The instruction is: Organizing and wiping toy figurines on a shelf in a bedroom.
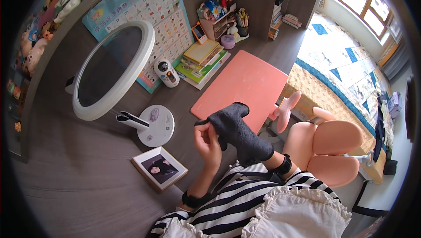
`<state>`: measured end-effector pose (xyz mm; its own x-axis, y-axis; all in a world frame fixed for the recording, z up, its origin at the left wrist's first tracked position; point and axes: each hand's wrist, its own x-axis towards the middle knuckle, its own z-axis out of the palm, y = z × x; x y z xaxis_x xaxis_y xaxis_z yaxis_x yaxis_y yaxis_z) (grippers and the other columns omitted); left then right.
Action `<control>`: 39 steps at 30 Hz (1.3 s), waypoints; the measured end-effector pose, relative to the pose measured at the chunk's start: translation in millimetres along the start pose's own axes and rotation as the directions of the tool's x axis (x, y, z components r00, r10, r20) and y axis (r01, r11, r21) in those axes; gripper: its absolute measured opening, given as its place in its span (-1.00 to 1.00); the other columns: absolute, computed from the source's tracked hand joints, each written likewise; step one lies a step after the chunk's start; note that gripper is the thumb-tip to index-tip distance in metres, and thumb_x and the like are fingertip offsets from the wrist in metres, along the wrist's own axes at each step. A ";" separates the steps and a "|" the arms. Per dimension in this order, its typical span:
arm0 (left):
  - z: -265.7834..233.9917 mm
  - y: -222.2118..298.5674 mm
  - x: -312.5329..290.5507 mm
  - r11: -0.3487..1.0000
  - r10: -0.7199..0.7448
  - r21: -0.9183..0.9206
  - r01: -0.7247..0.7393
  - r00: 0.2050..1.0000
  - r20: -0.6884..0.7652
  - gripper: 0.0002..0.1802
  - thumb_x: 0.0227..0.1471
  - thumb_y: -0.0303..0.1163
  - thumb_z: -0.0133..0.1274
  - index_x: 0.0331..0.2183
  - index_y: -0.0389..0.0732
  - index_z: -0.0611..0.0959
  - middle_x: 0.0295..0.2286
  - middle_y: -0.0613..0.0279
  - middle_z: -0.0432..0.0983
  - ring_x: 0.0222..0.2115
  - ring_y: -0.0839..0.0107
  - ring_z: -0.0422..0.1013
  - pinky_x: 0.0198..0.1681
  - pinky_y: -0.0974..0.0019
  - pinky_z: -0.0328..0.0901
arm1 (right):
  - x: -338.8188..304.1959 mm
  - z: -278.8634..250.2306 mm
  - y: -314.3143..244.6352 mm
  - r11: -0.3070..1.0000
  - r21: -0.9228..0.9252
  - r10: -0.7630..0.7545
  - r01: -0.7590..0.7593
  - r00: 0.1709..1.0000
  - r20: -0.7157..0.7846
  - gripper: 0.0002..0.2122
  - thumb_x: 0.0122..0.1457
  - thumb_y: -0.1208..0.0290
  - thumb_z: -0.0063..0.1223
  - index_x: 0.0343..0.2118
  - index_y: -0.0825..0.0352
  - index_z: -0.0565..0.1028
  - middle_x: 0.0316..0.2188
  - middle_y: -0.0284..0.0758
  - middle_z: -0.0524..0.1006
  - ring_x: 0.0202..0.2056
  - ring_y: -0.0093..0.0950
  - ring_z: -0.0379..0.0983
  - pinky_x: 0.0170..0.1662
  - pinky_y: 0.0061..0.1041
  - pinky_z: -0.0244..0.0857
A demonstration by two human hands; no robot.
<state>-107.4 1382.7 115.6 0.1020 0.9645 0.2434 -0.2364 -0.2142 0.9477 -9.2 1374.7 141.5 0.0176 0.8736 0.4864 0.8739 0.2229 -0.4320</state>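
A dark grey fuzzy cloth glove (pixel 239 133) covers my right hand (pixel 232 128) down to the wrist, above a black wrist strap (pixel 284 165). The cloth hides the fingers of that hand. My left hand (pixel 207 145) is closed, its thumb and fingertips pinching the glove's end at the left. Both hands are held in front of my body, at the near edge of the desk. Behind the glove lies a pink desk mat or board (pixel 241 89).
On the desk stand a white round-framed lamp or mirror (pixel 149 40) on its base (pixel 164 128), a framed photo (pixel 158 168), a white bottle-shaped device (pixel 166 73) and stacked books (pixel 199 62). Pink chair (pixel 335 137) stands at the right, before a bed (pixel 346 58).
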 end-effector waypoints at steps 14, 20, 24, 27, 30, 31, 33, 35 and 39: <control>-16.3 -8.4 5.3 0.962 0.129 0.240 -0.130 0.991 0.021 -0.90 0.00 -0.51 -0.06 -0.39 -0.34 0.41 -0.54 0.23 0.40 -0.53 0.55 0.37 -0.48 0.52 0.23 | -4.7 17.9 -0.7 0.723 0.625 0.153 -0.294 0.950 0.271 -0.93 -0.11 0.60 -0.01 -0.51 0.44 0.39 -0.67 -0.40 0.37 -0.64 -0.68 0.26 -0.59 -0.68 0.18; -5.2 -1.0 4.0 0.982 0.077 0.167 -0.083 0.996 0.043 -0.83 -0.01 -0.52 -0.05 -0.32 -0.35 0.40 -0.49 0.18 0.43 -0.49 0.55 0.37 -0.45 0.51 0.26 | -13.7 31.6 7.4 0.716 0.652 0.212 -0.251 0.967 0.140 -0.96 -0.15 0.61 -0.06 -0.57 0.41 0.38 -0.78 -0.33 0.27 -0.72 -0.59 0.23 -0.64 -0.54 0.12; -9.6 -1.4 5.8 0.989 0.049 0.142 -0.052 0.999 0.021 -0.80 -0.01 -0.50 -0.04 -0.29 -0.34 0.38 -0.48 0.19 0.43 -0.50 0.56 0.36 -0.45 0.53 0.25 | 3.3 8.8 -5.1 0.982 -0.181 0.094 -0.059 0.977 0.191 -0.89 -0.39 0.54 0.03 -0.69 0.30 0.38 -0.86 -0.35 0.15 -0.79 -0.53 0.11 -0.68 -0.39 -0.07; -11.4 -0.3 3.4 0.982 0.059 0.180 -0.064 0.998 0.031 -0.78 -0.02 -0.49 -0.02 -0.28 -0.34 0.37 -0.48 0.20 0.43 -0.50 0.57 0.36 -0.44 0.54 0.25 | 5.2 11.0 -5.8 0.964 -0.254 0.138 -0.082 0.968 0.212 -0.82 -0.62 0.48 0.06 -0.79 0.21 0.34 -0.89 -0.41 0.07 -0.83 -0.52 0.05 -0.67 -0.42 -0.20; -8.7 -5.5 1.2 0.982 0.089 0.162 -0.097 0.995 0.056 -0.80 0.00 -0.50 -0.04 -0.28 -0.29 0.34 -0.50 0.28 0.41 -0.52 0.65 0.32 -0.47 0.59 0.21 | 9.2 2.3 -11.9 0.915 -0.397 0.183 -0.071 0.951 0.251 -0.76 -0.78 0.45 0.06 -0.83 0.19 0.32 -0.90 -0.45 0.03 -0.84 -0.52 0.06 -0.68 -0.46 -0.21; -7.9 -5.1 1.1 0.982 0.090 0.161 -0.098 0.994 0.056 -0.80 0.00 -0.50 -0.04 -0.28 -0.29 0.34 -0.50 0.28 0.41 -0.52 0.65 0.32 -0.47 0.59 0.21 | 8.8 2.9 -10.9 0.915 -0.398 0.183 -0.071 0.951 0.250 -0.76 -0.78 0.45 0.06 -0.83 0.19 0.32 -0.90 -0.45 0.03 -0.84 -0.52 0.06 -0.68 -0.46 -0.21; -7.0 -4.1 1.0 0.989 0.063 0.129 -0.070 0.996 0.057 -0.79 0.00 -0.51 -0.05 -0.26 -0.30 0.35 -0.51 0.27 0.41 -0.53 0.64 0.33 -0.46 0.58 0.23 | 7.0 5.0 -7.5 0.925 -0.365 0.208 -0.105 0.945 0.254 -0.75 -0.79 0.47 0.08 -0.84 0.17 0.32 -0.90 -0.48 0.03 -0.84 -0.49 0.10 -0.68 -0.44 -0.24; -6.4 -5.1 2.2 0.995 0.049 0.084 -0.052 0.998 0.026 -0.78 0.00 -0.51 -0.06 -0.25 -0.31 0.37 -0.50 0.26 0.42 -0.52 0.62 0.34 -0.45 0.57 0.25 | 6.1 -2.1 -6.6 0.964 -0.219 0.188 -0.147 0.966 0.178 -0.76 -0.77 0.48 0.09 -0.84 0.17 0.34 -0.91 -0.48 0.07 -0.84 -0.48 0.14 -0.67 -0.44 -0.25; -9.7 -3.7 8.0 0.998 0.005 -0.055 -0.006 1.000 -0.022 -0.76 0.00 -0.52 -0.06 -0.23 -0.35 0.44 -0.46 0.23 0.44 -0.50 0.57 0.37 -0.40 0.54 0.29 | 10.5 -24.1 4.8 0.956 -0.091 0.292 -0.278 0.899 0.326 -0.77 -0.70 0.51 0.11 -0.77 0.19 0.42 -0.89 -0.43 0.24 -0.80 -0.44 0.28 -0.67 -0.41 -0.28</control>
<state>-115.1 1392.7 112.0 0.0795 0.9667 0.2432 -0.2897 -0.2110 0.9336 6.9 1374.5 162.8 0.1131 0.9915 0.0638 0.8748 -0.0689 -0.4795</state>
